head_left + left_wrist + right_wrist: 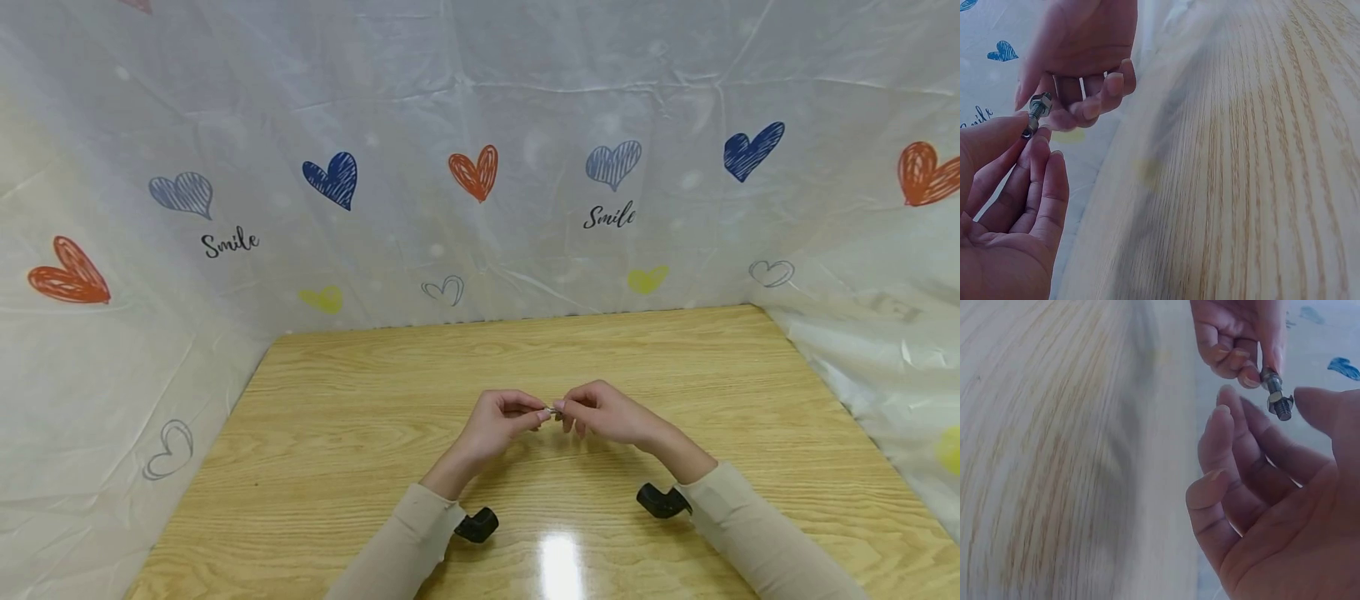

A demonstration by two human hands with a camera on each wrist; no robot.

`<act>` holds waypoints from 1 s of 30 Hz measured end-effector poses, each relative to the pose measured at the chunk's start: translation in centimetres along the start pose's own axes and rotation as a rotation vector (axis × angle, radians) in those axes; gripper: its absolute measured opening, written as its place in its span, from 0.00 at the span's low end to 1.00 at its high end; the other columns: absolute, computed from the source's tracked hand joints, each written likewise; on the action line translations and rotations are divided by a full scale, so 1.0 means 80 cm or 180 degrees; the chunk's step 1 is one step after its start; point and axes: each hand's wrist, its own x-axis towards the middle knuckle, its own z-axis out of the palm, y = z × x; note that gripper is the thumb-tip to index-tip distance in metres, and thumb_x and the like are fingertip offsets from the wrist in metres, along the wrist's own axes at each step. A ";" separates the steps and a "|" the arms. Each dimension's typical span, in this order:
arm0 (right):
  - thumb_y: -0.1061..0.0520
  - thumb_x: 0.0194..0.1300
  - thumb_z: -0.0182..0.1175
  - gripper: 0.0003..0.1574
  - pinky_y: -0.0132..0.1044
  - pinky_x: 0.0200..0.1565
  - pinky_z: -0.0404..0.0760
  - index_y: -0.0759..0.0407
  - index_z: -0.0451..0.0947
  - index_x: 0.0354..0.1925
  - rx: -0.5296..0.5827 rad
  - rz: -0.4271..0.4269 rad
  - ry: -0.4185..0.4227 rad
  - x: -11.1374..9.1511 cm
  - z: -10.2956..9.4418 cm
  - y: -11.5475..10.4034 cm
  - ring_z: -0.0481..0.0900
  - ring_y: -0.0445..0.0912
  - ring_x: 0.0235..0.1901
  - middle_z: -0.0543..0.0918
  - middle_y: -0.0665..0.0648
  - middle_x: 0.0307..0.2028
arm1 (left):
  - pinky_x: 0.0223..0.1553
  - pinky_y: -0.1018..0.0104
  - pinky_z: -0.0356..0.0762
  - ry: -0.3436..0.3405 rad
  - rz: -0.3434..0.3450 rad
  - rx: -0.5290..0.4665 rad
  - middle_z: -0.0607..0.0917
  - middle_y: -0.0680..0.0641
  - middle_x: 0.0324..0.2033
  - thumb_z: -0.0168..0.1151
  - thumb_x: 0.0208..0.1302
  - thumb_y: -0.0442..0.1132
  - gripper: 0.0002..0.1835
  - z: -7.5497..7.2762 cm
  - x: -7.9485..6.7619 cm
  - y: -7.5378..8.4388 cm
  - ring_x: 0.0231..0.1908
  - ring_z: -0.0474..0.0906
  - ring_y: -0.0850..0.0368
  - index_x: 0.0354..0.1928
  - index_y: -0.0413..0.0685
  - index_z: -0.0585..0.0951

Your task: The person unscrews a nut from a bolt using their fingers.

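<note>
A small metal bolt (1036,111) with a hex nut (1277,404) on its thread is held up over the table, between the two hands. My left hand (497,423) pinches the bolt's head end between thumb and fingertips, hiding part of it. At the threaded end is my right hand (607,412), its thumb and fingers spread loosely around the nut. In the right wrist view the right thumb (1316,407) comes right up to the nut's edge, while a gap shows between the nut and the other fingertips.
Both forearms reach over a wood-grain table (360,417). Black curved pieces, one (477,526) by the left cuff and another (663,501) by the right, stick out near the wrists. A whitish sheet (525,100) printed with hearts surrounds the back and sides.
</note>
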 end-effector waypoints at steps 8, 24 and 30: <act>0.52 0.81 0.53 0.20 0.45 0.31 0.80 0.67 0.83 0.47 0.0056 -0.0106 -0.0019 0.000 -0.002 0.001 0.79 0.67 0.33 0.85 0.68 0.38 | 0.49 0.46 0.84 0.0013 0.0011 -0.0020 0.89 0.46 0.40 0.70 0.68 0.37 0.09 0.001 0.001 0.000 0.44 0.83 0.34 0.44 0.39 0.88; 0.49 0.83 0.50 0.25 0.49 0.37 0.81 0.68 0.84 0.43 0.0043 -0.0020 0.0071 -0.001 -0.002 -0.002 0.81 0.62 0.34 0.85 0.67 0.36 | 0.49 0.45 0.83 -0.0026 0.0023 -0.0008 0.89 0.46 0.40 0.70 0.68 0.37 0.08 0.002 0.003 0.001 0.44 0.83 0.33 0.44 0.40 0.89; 0.52 0.81 0.52 0.21 0.37 0.29 0.75 0.69 0.83 0.43 0.0096 -0.0042 0.0064 -0.002 -0.003 0.000 0.79 0.67 0.32 0.84 0.69 0.36 | 0.49 0.45 0.84 -0.0018 0.0018 0.0017 0.89 0.46 0.39 0.70 0.68 0.37 0.08 0.003 0.004 0.000 0.40 0.85 0.40 0.44 0.40 0.89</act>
